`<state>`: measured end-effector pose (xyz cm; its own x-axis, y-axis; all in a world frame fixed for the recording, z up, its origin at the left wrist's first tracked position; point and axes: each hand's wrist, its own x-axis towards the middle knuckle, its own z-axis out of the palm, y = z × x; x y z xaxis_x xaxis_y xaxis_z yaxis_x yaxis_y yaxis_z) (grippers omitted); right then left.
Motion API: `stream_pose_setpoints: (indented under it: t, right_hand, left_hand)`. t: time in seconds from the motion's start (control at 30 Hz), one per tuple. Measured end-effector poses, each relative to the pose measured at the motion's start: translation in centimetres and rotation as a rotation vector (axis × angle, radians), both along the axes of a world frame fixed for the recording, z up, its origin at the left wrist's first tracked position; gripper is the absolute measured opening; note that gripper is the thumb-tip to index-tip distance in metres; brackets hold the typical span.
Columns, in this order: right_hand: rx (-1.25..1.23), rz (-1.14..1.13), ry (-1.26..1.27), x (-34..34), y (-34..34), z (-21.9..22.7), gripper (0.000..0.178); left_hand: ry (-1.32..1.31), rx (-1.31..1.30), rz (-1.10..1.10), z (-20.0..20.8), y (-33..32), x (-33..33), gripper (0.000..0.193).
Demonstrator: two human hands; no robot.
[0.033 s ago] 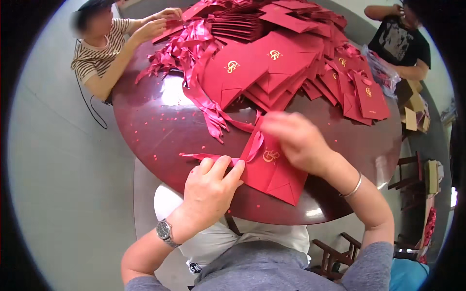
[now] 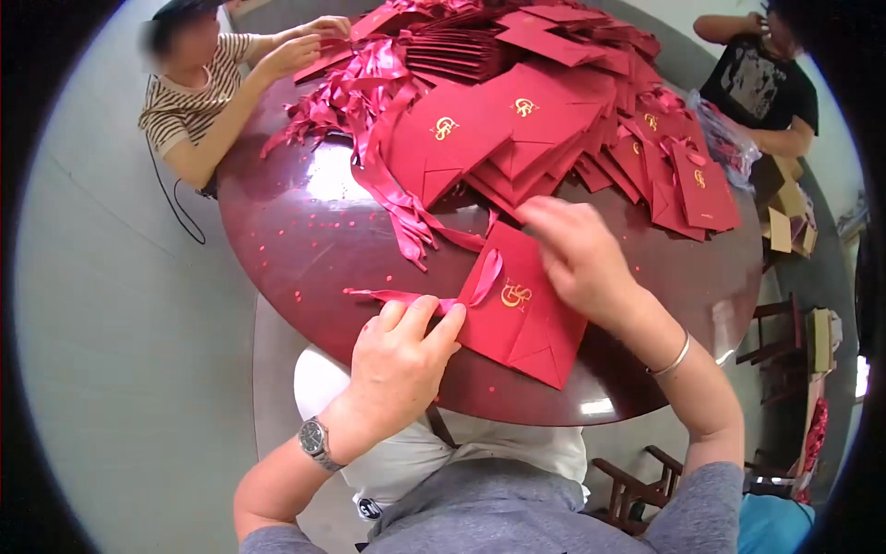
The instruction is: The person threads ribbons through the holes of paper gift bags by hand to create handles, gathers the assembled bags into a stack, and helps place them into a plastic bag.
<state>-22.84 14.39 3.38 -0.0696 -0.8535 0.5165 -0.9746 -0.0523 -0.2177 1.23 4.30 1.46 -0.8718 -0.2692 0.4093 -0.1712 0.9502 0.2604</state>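
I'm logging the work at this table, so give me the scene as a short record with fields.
left hand: fingers on the pink ribbon at the left edge of the red bag
right hand: over the bag's right edge; contact unclear
red bag: lying on the dark table, gold emblem up
beyond: piled red bags, bunched pink ribbons
co-workers: person in striped top, far left; person in black top, far right

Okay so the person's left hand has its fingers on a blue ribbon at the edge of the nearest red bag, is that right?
Not quite: the ribbon is pink, not blue, as the head view shows. The left hand does touch it at the nearest red bag's edge.
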Motion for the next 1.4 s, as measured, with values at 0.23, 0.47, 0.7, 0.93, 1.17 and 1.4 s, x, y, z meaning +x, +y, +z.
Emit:
stream_pose_setpoints:
  t: [0.23, 0.47, 0.7, 0.93, 1.17, 1.4]
  right_hand:
    - [0.348, -0.273, -0.423, -0.1, 2.2, 0.0, 0.044]
    - [0.236, -0.050, -0.708, 1.0, 4.2, 7.0, 0.025]
    - [-0.195, -0.449, 0.355, 8.3, 9.1, 11.5, 0.022]
    - [0.294, -0.429, 0.265, 11.1, 10.2, 1.2, 0.025]
    - [0.161, -0.306, 0.047, 9.8, 11.0, 2.5, 0.030]
    - [0.046, -0.203, -0.107, 7.3, 11.2, 3.0, 0.022]
  left_hand:
    - [0.160, -0.034, 0.187, -2.1, 2.4, 1.0, 0.026]
    - [0.442, 0.081, 0.180, -3.5, 2.7, 2.4, 0.031]
    - [0.554, 0.383, 0.191, -2.3, 5.4, 6.0, 0.028]
    - [0.482, 0.294, 0.169, -0.6, 4.7, 4.1, 0.020]
    - [0.134, 0.107, 0.542, -0.7, -1.3, -3.2, 0.021]
    - [-0.030, 0.173, 0.588, -1.3, -5.7, -1.5, 0.017]
